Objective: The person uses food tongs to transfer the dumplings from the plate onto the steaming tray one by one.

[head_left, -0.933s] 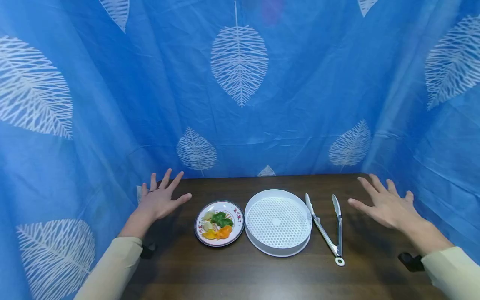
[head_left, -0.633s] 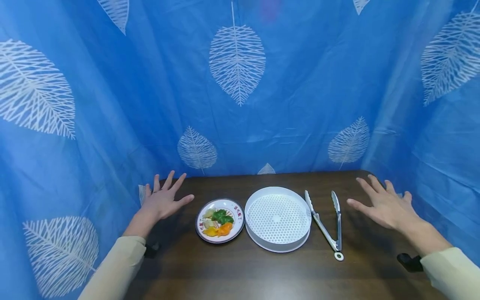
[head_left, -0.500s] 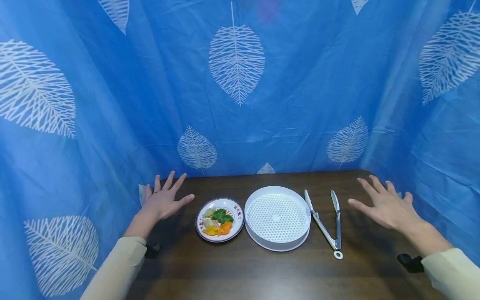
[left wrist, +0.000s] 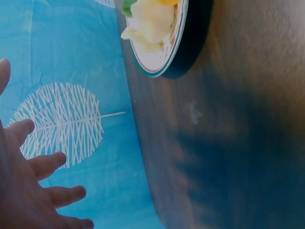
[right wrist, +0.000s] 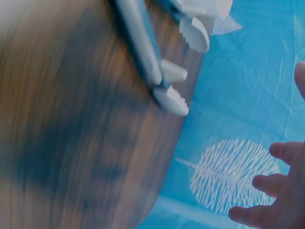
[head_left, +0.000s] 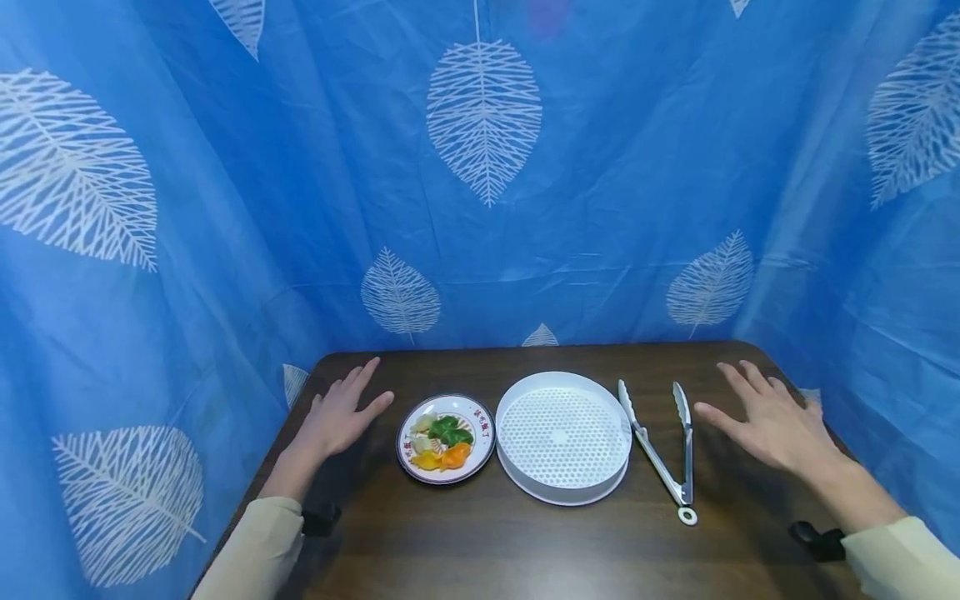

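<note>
While both arms reached forward over the dark brown wooden table (head_left: 480,542), I saw the left hand (head_left: 339,419) spread flat with straight fingers, palm down, holding nothing, near the table's left edge. Just to its right, apart from the fingertips, sat the small round white plate with a dark rim and red lettering (head_left: 480,429), carrying pale, green, yellow and orange dumpling-shaped pieces (head_left: 441,442). In the left wrist view, the plate's rim (left wrist: 171,52) showed at the top with a pale piece (left wrist: 150,21) on it, and the fingers (left wrist: 45,162) were splayed against the blue cloth.

Next to the plate, touching or nearly touching it, stood the round white plastic steamer tray with a perforated floor (head_left: 563,437). Right of the tray lay the silver metal tongs (head_left: 667,454), arms parted, ring end toward me. The right hand (head_left: 772,425) was likewise wide and empty, fingers straight, just right of the tongs without touching them. The blurred right wrist view showed the tongs' scalloped tips (right wrist: 174,98).

Behind everything hung a blue curtain printed with white leaves (head_left: 483,117).
</note>
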{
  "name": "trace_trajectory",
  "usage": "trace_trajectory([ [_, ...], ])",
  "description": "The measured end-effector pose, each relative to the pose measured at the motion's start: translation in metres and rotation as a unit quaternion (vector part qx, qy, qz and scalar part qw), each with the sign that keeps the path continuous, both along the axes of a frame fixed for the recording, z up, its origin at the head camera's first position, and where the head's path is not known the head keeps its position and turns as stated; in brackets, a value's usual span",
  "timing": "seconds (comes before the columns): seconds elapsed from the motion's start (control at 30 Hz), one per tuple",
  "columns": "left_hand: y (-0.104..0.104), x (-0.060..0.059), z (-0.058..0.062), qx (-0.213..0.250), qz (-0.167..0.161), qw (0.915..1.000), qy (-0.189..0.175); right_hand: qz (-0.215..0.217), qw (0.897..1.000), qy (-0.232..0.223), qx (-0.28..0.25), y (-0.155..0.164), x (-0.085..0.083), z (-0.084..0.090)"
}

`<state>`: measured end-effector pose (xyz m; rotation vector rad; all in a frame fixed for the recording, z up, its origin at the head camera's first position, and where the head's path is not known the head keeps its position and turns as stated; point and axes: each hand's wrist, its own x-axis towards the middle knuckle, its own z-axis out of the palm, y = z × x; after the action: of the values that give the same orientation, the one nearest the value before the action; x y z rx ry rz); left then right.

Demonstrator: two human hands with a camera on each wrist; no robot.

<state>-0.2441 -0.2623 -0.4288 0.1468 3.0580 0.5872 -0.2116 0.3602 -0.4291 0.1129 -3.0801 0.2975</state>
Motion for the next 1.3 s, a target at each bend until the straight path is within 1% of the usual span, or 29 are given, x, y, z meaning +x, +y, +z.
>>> trace_trajectory([
  [0.2, 0.005, 0.006, -0.013, 0.056, 0.019, 0.9981, -0.018, -0.012, 1.000, 0.012, -0.011, -0.017, 0.002, -0.006],
  [0.37, 0.011, 0.009, -0.028, 0.106, 0.036, 0.9936, -0.012, -0.017, 0.999, 0.037, -0.028, -0.026, 0.003, -0.014],
  [0.47, 0.013, 0.010, -0.038, 0.132, 0.042, 0.9903, -0.001, -0.021, 0.998, 0.040, -0.044, -0.031, 0.004, -0.020],
  [0.57, 0.016, 0.011, -0.048, 0.164, 0.053, 0.9850, 0.006, -0.027, 0.997, 0.039, -0.059, -0.038, 0.005, -0.026],
  [0.7, 0.019, 0.014, -0.061, 0.193, 0.074, 0.9783, 0.004, -0.037, 0.996, 0.045, -0.073, -0.048, 0.005, -0.032],
  [0.8, 0.022, 0.015, -0.068, 0.208, 0.085, 0.9745, 0.003, -0.045, 0.994, 0.051, -0.082, -0.054, 0.005, -0.037],
  [0.93, 0.026, 0.016, -0.074, 0.227, 0.097, 0.9690, 0.007, -0.056, 0.992, 0.057, -0.095, -0.060, 0.007, -0.043],
  [1.07, 0.028, 0.018, -0.079, 0.235, 0.112, 0.9653, 0.014, -0.069, 0.990, 0.049, -0.110, -0.066, 0.008, -0.051],
  [1.3, 0.031, 0.020, -0.090, 0.233, 0.128, 0.9638, 0.023, -0.097, 0.985, 0.032, -0.139, -0.074, 0.010, -0.064],
])
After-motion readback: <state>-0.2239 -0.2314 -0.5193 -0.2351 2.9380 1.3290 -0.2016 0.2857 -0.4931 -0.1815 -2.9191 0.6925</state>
